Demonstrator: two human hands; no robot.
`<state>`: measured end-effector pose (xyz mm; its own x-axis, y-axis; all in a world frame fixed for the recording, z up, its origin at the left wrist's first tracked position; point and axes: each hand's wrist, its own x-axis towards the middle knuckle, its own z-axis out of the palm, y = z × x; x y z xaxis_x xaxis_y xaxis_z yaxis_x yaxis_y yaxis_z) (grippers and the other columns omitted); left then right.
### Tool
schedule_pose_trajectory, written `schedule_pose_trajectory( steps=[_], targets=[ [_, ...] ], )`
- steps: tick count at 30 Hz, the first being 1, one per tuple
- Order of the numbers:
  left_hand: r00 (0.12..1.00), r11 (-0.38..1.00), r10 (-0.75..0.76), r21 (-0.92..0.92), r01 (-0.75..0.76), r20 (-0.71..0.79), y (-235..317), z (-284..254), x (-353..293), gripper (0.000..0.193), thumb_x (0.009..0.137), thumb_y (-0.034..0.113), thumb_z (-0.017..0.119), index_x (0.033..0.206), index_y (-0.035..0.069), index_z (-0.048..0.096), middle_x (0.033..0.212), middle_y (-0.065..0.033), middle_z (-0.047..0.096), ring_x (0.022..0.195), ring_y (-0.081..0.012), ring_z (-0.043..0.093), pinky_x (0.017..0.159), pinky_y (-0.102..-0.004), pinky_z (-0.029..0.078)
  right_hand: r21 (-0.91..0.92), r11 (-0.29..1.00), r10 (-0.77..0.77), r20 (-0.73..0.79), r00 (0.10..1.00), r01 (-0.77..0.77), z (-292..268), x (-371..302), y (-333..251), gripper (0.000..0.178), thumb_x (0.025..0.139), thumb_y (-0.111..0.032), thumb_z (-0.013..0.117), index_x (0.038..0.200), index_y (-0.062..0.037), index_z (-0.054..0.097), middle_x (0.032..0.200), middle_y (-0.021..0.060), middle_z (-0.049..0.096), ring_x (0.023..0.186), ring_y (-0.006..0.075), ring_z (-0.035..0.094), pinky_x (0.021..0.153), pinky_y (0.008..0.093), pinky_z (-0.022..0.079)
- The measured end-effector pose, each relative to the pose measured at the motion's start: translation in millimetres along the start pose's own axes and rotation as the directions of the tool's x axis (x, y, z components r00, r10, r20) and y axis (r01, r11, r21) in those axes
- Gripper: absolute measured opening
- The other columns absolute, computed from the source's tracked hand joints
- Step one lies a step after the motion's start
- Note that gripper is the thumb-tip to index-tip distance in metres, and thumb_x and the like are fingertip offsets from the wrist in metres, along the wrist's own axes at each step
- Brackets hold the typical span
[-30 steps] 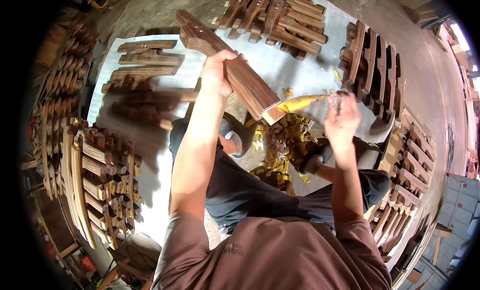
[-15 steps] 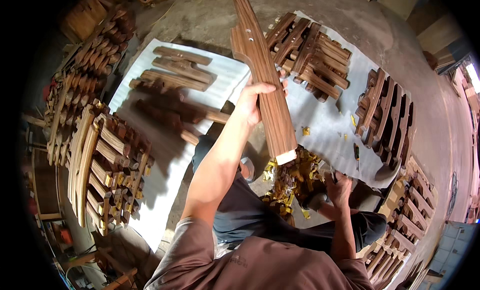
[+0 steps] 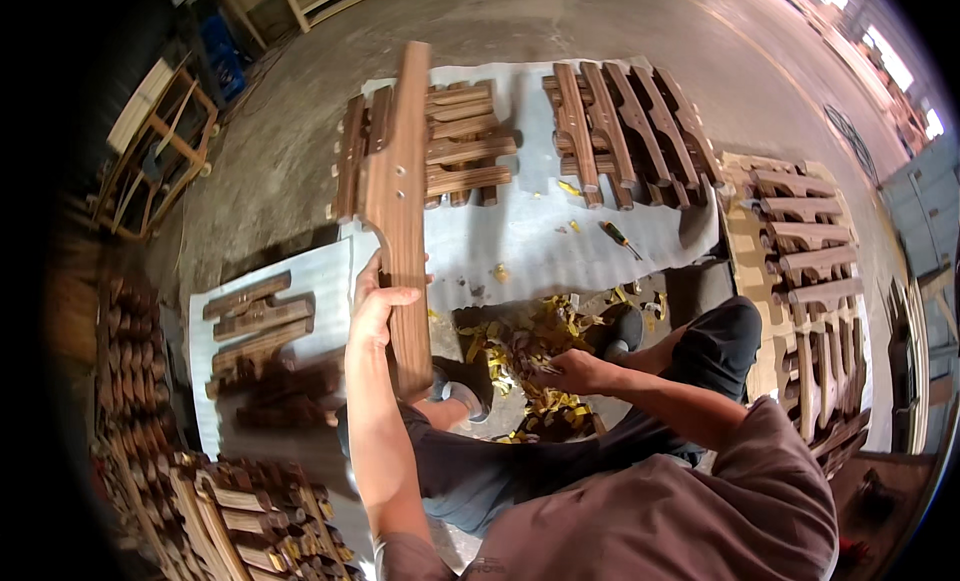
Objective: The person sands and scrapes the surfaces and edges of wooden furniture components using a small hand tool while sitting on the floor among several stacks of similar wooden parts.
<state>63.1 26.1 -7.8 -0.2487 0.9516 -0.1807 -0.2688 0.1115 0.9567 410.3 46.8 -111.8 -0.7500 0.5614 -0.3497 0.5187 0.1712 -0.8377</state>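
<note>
A broad white sheet (image 3: 615, 271) is spreading across the concrete floor (image 3: 540, 26) beyond both hands, bearing a stack of dark brown, curved-edged wooden pieces (image 3: 640, 131) ahead of the right hand. Similar brown pieces on tan cardboard (image 3: 745, 236) are lining the area well to that hand's right, and a smaller group of striped brown pieces (image 3: 262, 321) is lying left of the left hand. A long, flat, brown-grained wooden piece with a notched edge (image 3: 400, 226) is standing out over the sheet in the grasp of the left hand (image 3: 370, 313), whose thumb is pressing across its face. A loose pile of yellow and brown scraps (image 3: 500, 359) is lying about the right hand (image 3: 578, 372), which is curling its fingers; whether they are gripping anything cannot be told. Beyond it, a slim dark-handled screwdriver (image 3: 614, 233) is resting on the sheet, while two small round holes (image 3: 400, 170) are showing in the held piece, beyond the left hand.
</note>
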Motion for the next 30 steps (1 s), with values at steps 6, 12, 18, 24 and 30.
schedule_pose_trajectory(
  steps=[6,12,18,24,30],
  targets=[
    [0.975,0.944,-0.087,0.33,0.016,0.204,-8.2,-4.1,-7.0,0.066,0.064,-0.003,0.077,0.126,-0.005,0.056,0.108,-0.0104,0.068,0.096,-0.0194,0.066,0.091,-0.0315,0.05,-0.76,0.62,-0.562,-0.257,0.787,0.195,-82.8,-23.6,-33.4,0.013,0.082,-0.018,0.067,0.093,-0.0124,0.064,0.073,0.0101,0.064,0.067,0.0283,0.064,0.06,0.0389,0.053],
    [0.877,0.83,-0.262,0.557,-0.009,0.404,-24.6,-4.6,-5.2,0.072,0.059,0.003,0.083,0.127,-0.004,0.059,0.113,-0.0064,0.066,0.106,-0.016,0.059,0.099,-0.03,0.042,-0.94,0.306,-0.748,-0.14,0.649,0.149,-151.7,-7.2,-63.9,0.038,0.077,-0.008,0.061,0.116,-0.0067,0.062,0.133,0.017,0.048,0.102,0.031,0.054,0.066,0.0357,0.055],
    [0.781,0.812,-0.448,0.563,0.153,0.434,-31.1,3.3,2.4,0.074,0.065,0.001,0.081,0.132,-0.006,0.052,0.121,-0.0103,0.063,0.114,-0.0175,0.055,0.101,-0.0308,0.041,-0.958,0.165,-0.789,0.015,0.614,0.236,-156.4,2.2,-51.5,0.042,0.076,-0.012,0.061,0.117,-0.0014,0.064,0.125,0.0129,0.058,0.096,0.0234,0.054,0.065,0.0302,0.055],
    [0.717,0.796,-0.474,0.596,0.101,0.511,-26.1,3.1,-3.2,0.08,0.061,0.012,0.085,0.132,-0.002,0.054,0.124,-0.0095,0.063,0.115,-0.0183,0.054,0.105,-0.0321,0.039,-0.951,0.102,-0.759,0.115,0.641,0.291,-149.3,9.1,-42.9,0.037,0.078,-0.016,0.059,0.111,0.0005,0.065,0.091,0.0051,0.063,0.089,0.0185,0.054,0.06,0.0267,0.054],
    [0.682,0.738,-0.525,0.671,0.067,0.509,-21.4,1.5,-1.6,0.071,0.065,0.006,0.081,0.131,-0.001,0.055,0.118,-0.0104,0.065,0.112,-0.0189,0.057,0.1,-0.031,0.042,-0.867,0.114,-0.744,0.248,0.62,0.485,-146.7,5.1,-32.5,0.03,0.069,-0.024,0.062,0.088,-0.0008,0.061,0.075,0.0041,0.053,0.082,0.0204,0.053,0.056,0.0298,0.051]
  ],
)
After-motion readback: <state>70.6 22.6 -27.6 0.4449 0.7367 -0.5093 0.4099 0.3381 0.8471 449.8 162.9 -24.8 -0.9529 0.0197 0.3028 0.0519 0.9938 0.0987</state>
